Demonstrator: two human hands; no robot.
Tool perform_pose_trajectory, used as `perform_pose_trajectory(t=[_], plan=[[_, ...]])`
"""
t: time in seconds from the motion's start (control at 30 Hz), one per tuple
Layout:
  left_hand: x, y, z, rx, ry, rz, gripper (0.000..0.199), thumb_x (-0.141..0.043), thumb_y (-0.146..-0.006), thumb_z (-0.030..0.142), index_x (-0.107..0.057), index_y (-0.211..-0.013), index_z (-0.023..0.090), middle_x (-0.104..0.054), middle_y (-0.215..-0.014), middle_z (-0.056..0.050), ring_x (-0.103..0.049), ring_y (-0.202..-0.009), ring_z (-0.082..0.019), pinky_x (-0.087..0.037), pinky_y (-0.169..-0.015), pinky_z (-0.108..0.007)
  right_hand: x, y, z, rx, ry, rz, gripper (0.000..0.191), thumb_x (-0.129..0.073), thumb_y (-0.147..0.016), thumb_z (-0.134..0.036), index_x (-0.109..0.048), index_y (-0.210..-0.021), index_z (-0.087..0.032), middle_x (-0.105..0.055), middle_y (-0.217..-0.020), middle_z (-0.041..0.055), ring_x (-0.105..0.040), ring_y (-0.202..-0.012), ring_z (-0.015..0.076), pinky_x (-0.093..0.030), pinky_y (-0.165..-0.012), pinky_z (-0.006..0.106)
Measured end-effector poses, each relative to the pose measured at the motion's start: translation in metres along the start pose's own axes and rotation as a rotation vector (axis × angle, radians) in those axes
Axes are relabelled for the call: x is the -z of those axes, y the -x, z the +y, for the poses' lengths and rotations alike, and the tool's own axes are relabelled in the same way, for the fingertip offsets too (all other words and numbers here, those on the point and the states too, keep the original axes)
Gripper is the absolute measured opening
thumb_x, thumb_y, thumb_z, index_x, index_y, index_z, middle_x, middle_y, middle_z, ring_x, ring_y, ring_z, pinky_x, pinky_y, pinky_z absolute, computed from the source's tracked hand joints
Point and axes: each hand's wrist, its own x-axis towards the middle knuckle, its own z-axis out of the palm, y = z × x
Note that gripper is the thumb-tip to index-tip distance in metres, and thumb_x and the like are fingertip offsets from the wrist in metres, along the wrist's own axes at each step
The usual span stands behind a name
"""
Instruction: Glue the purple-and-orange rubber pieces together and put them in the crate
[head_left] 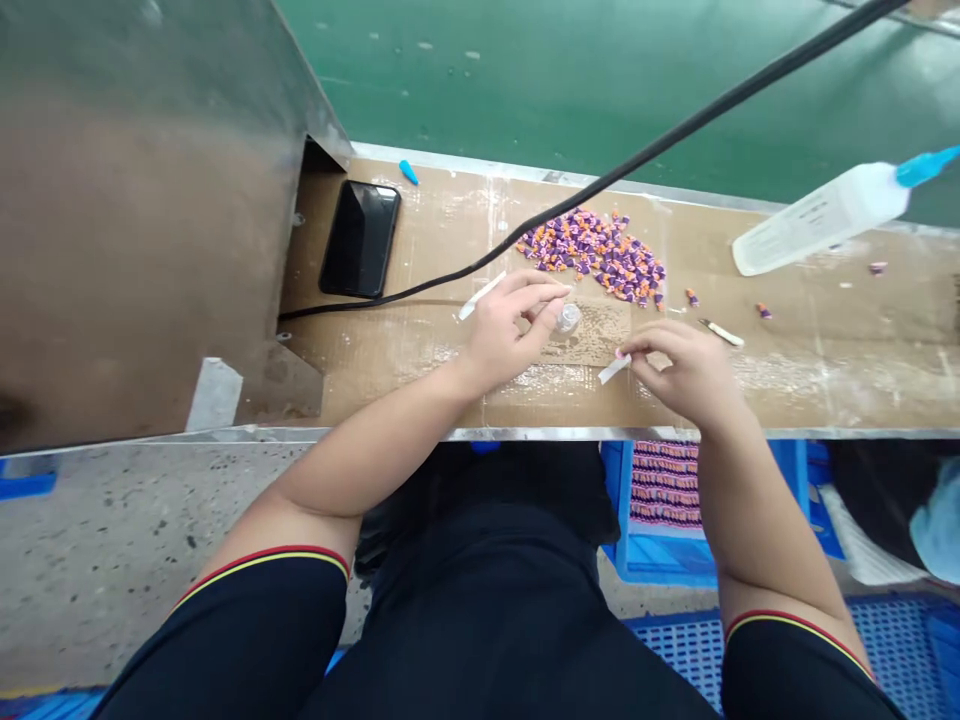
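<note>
Right fingers [651,337] pinch a pink piece [620,354], strip [613,370] beside them; left fingers [534,296] by the cup [571,319], cannot tell if closed.

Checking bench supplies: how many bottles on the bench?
1: the whitish bottle with a blue tip, on the cardboard beyond and to the right of the right hand. The metal panel could hide others.

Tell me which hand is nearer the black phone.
Left. The left hand is to the right of the phone; the right hand is much farther to its right.
</note>
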Motion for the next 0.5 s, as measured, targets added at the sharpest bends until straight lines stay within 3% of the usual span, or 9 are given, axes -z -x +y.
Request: perform_pose_trajectory(t=[0.13,0.3,0.4,0.5], plan=[[-0.003,0.001,0.004,-0.055,-0.029,-0.047,0.031,-0.064,-0.113,0.040,-0.087,-0.116,0.020,-0.083,-0.115,-0.011,-0.078,-0.099,-0.017,-0.063,-0.073,-0.027,0.001,0.044,-0.006,0.082,0.142,-0.147,0.025,-0.061,-0.105,-0.015,-0.082,-0.098,-0.026,-0.085,-0.104,0.0072,-0.080,-0.094,0.0237,-0.064,-0.077,0.036],[-0.013,0.002,-0.005,-0.127,-0.025,0.002,0.027,-0.065,-0.112,0.038,-0.086,-0.110,0.021,-0.082,-0.110,-0.009,-0.077,-0.093,-0.017,-0.060,-0.064,-0.027,0.003,0.070,-0.008,-0.149,0.050,-0.004,0.043,-0.062,-0.098,-0.015,-0.078,-0.136,-0.025,-0.082,-0.131,0.0125,-0.080,-0.116,0.0279,-0.070,-0.091,0.045],[-0.014,-0.002,-0.017,-0.181,0.005,0.043,0.023,-0.068,-0.112,0.039,-0.086,-0.110,0.025,-0.081,-0.106,-0.007,-0.075,-0.087,-0.016,-0.056,-0.056,-0.027,-0.008,0.072,-0.010,-0.275,-0.010,0.031,0.034,-0.073,-0.100,-0.030,-0.080,-0.133,-0.026,-0.079,-0.143,0.0159,-0.077,-0.131,0.0336,-0.069,-0.102,0.057],[-0.001,-0.006,-0.018,-0.253,-0.005,0.026,0.017,-0.069,-0.114,0.038,-0.085,-0.115,0.031,-0.080,-0.108,-0.003,-0.073,-0.087,-0.012,-0.056,-0.054,-0.028,-0.023,0.071,-0.015,-0.340,-0.023,0.062,0.018,-0.080,-0.100,-0.038,-0.084,-0.114,-0.027,-0.078,-0.147,0.0167,-0.074,-0.139,0.0357,-0.060,-0.119,0.067]])
